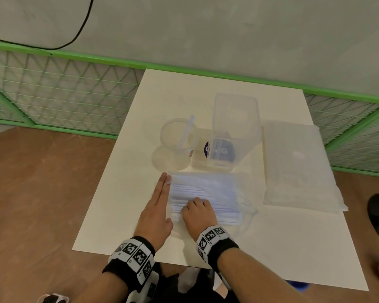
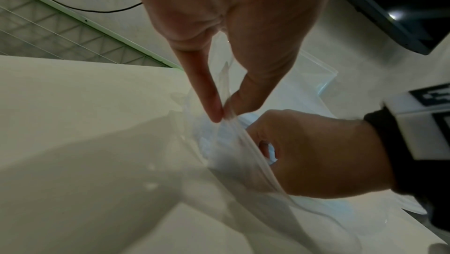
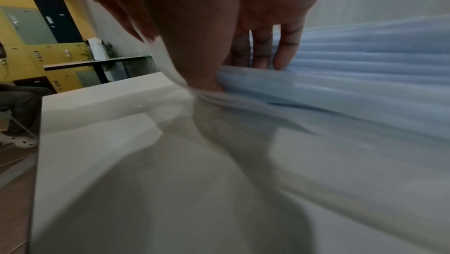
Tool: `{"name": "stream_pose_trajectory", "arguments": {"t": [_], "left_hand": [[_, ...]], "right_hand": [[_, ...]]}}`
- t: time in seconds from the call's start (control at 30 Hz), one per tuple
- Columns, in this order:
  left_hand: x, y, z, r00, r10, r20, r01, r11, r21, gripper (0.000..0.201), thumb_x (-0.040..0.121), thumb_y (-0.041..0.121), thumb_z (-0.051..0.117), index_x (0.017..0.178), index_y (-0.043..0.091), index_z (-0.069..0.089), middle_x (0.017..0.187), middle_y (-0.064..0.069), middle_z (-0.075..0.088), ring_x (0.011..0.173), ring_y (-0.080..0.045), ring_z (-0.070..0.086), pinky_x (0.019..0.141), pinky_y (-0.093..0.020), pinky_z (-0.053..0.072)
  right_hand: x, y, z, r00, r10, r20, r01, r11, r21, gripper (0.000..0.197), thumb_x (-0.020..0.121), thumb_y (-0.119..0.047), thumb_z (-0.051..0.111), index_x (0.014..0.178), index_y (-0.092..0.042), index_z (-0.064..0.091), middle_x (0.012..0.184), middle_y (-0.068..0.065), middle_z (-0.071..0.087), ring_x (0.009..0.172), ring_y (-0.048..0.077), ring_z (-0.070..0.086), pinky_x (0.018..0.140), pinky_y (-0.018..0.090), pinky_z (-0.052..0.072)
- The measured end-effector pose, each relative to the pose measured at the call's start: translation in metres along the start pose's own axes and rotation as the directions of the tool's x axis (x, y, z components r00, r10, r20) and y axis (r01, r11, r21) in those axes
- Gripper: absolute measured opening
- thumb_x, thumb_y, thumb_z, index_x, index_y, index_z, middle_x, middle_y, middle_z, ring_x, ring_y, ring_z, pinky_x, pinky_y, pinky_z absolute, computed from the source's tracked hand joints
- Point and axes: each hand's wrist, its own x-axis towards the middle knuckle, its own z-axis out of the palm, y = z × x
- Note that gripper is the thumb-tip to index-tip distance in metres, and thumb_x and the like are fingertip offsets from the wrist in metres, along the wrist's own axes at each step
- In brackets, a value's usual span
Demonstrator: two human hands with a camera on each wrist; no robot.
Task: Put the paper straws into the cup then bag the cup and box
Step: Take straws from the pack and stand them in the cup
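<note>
I see my left hand [image 1: 157, 212] lying on the white surface [image 1: 118, 193] with its fingers straight along the left edge of the clear straw pack [image 1: 206, 193]; from the left wrist view, thumb and forefinger pinch the pack's plastic film at its open end. My right hand [image 1: 198, 214] sits at the near left corner of the same pack, its fingers curled inside the opening and closed around the paper straws [image 3: 365, 62], which lie side by side, pale blue-white, running left to right. The pack rests flat near the middle of the surface. Just beyond it, on the left, stands the clear cup [image 1: 178, 138] with one straw [image 1: 186, 132] leaning inside it. Touching or just beside the cup on its right is the clear box [image 1: 234, 130], upright, with a dark label low on its near face. To the right of both lies the flat, translucent bag [image 1: 298, 165], reaching the surface's right edge.
</note>
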Motion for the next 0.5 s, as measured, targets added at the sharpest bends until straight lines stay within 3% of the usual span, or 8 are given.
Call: {"name": "stream_pose_trajectory", "arguments": {"t": [0.17, 0.3, 0.4, 0.5], "left_hand": [[-0.001, 0.002, 0.001, 1.000, -0.003, 0.026, 0.003, 1.000, 0.001, 0.117, 0.073, -0.009, 0.061, 0.155, 0.039, -0.006, 0.157, 0.033, -0.019, 0.113, -0.013, 0.057, 0.068, -0.019, 0.047], [0.001, -0.001, 0.000, 0.999, -0.008, 0.039, 0.008, 1.000, -0.002, 0.116, 0.072, -0.009, 0.062, 0.155, 0.037, -0.004, 0.157, 0.033, -0.018, 0.105, -0.012, 0.059, 0.064, -0.016, 0.044], [0.002, -0.006, 0.000, 0.999, 0.002, 0.048, -0.002, 1.000, -0.009, 0.116, 0.073, -0.006, 0.065, 0.155, 0.037, -0.005, 0.157, 0.033, -0.017, 0.109, -0.009, 0.056, 0.059, -0.010, 0.042], [0.005, -0.007, 0.000, 0.999, 0.006, 0.052, -0.005, 1.000, -0.021, 0.115, 0.072, -0.005, 0.065, 0.156, 0.037, -0.001, 0.158, 0.033, -0.014, 0.107, -0.008, 0.055, 0.055, -0.008, 0.039]], "right_hand": [[-0.002, 0.005, 0.004, 1.000, -0.015, 0.011, 0.016, 1.000, -0.025, 0.027, 0.094, -0.012, 0.043, 0.115, -0.008, 0.059, 0.118, 0.013, 0.062, 0.115, 0.035, 0.050, 0.097, 0.044, 0.036], [-0.007, 0.006, 0.004, 0.998, -0.032, -0.053, 0.035, 0.998, 0.054, 0.028, 0.093, -0.013, 0.041, 0.118, -0.008, 0.052, 0.111, 0.014, 0.066, 0.109, 0.035, 0.055, 0.094, 0.045, 0.035], [-0.014, 0.012, 0.004, 0.994, -0.036, -0.102, 0.046, 0.994, 0.100, 0.035, 0.093, -0.026, 0.044, 0.124, -0.011, 0.046, 0.110, 0.010, 0.065, 0.107, 0.032, 0.054, 0.095, 0.046, 0.032], [-0.023, 0.018, 0.009, 0.994, -0.039, -0.100, 0.045, 0.997, 0.065, 0.037, 0.089, -0.039, 0.042, 0.112, -0.013, 0.056, 0.104, 0.007, 0.063, 0.102, 0.030, 0.054, 0.093, 0.048, 0.030]]}}
